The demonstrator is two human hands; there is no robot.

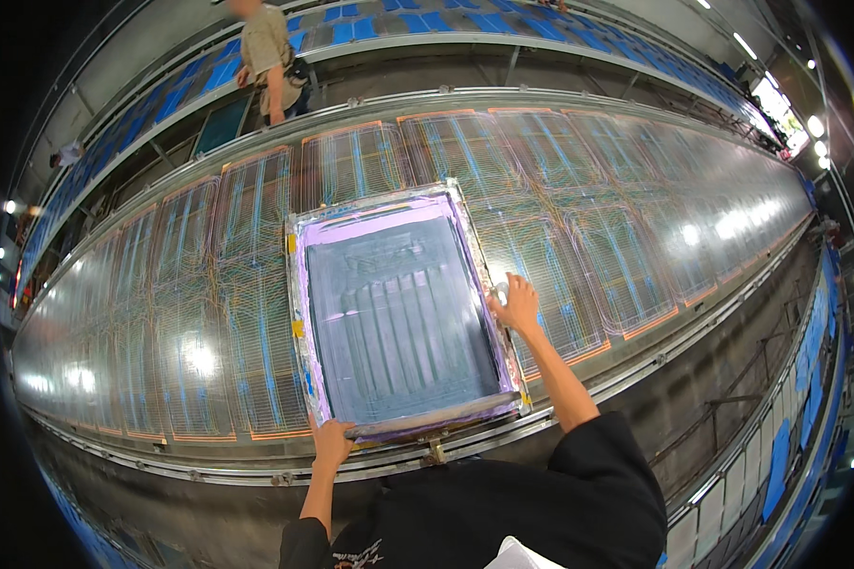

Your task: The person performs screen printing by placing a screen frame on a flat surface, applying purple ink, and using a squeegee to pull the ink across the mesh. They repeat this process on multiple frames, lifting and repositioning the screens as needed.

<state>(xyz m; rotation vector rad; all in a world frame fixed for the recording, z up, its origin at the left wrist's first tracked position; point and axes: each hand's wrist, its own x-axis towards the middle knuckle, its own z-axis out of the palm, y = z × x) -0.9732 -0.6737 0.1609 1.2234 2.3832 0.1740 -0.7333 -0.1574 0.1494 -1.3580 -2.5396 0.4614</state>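
On the frame (300, 284), left hand (330, 445) grips near corner, outstretched right hand (517, 305) right side

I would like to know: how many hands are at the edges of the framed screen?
2. The left hand is at the lower left corner of the framed screen, and the right hand is at its right edge.

The screen (403, 313) lies askew across the patterned desk (104, 332): a rectangular, lilac-smeared frame (472, 242) with yellow patches on its left side, surrounding a blue-grey face with dark lengthwise streaks.
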